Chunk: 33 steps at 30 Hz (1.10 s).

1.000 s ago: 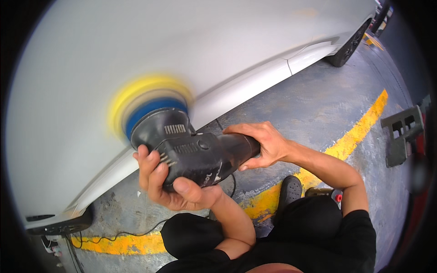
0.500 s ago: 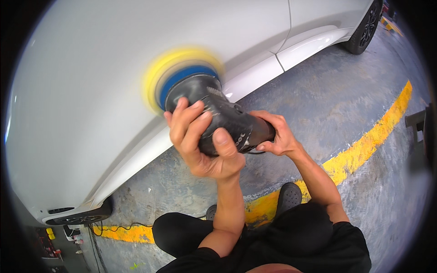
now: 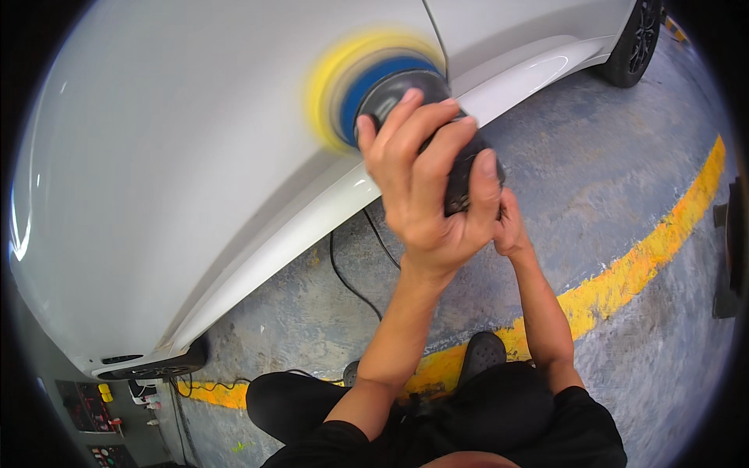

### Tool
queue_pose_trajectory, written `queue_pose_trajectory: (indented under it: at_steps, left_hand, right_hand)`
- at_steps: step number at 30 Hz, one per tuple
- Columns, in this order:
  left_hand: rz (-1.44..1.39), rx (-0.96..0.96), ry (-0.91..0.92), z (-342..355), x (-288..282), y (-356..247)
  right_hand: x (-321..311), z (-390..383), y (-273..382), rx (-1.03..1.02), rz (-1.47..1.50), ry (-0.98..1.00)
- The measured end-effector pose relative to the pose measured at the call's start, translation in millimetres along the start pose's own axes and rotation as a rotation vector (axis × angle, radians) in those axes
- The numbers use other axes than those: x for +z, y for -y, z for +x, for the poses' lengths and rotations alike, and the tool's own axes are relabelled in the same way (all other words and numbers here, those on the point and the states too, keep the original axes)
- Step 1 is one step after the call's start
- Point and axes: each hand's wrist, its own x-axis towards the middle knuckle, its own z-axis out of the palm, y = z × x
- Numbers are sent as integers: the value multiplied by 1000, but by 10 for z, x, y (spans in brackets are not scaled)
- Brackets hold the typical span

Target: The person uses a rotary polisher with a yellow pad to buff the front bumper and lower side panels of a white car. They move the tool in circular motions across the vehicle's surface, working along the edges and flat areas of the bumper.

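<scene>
A black car polisher (image 3: 394,87) presses its spinning yellow foam pad (image 3: 321,90) on the lower side of a white car (image 3: 218,132), close to a door seam. Between pad and body shows a blue backing plate (image 3: 353,97). Spread over the polisher's body are the fingers of my left hand (image 3: 425,187), its thumb along the near side. My right hand (image 3: 511,226) grips the handle at the rear end; my left hand and the tool hide most of its fingers. The pad's rim is blurred by motion.
A black power cord (image 3: 355,290) runs over the grey floor (image 3: 593,164) below the car's sill. A yellow painted line (image 3: 616,285) crosses the floor by my shoes. Car wheels stand at far right (image 3: 636,47) and lower left. Small tools and bottles are at lower left.
Both hands have moved the polisher up and to the right along the car's side, nearer the door seam. The cord under the sill has come into view.
</scene>
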Motion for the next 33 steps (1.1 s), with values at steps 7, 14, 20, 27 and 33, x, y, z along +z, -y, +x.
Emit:
queue_pose_trajectory:
  at_steps: [7,14,20,27,33]
  left_hand:
    - [-14,-15,43,73,304,-60]
    - [7,-12,41,104,159,-60]
    - [-7,-18,45,162,54,-75]
    - [8,-36,56,164,7,-116]
    - [58,-73,43,153,-196,-133]
  right_hand:
    - [-71,-11,-151,-15,178,-56]
    - [12,-23,36,17,138,-42]
    - [104,-27,134,-60,127,-18]
    - [166,-52,172,-72,137,-32]
    - [256,-46,215,-96,69,38]
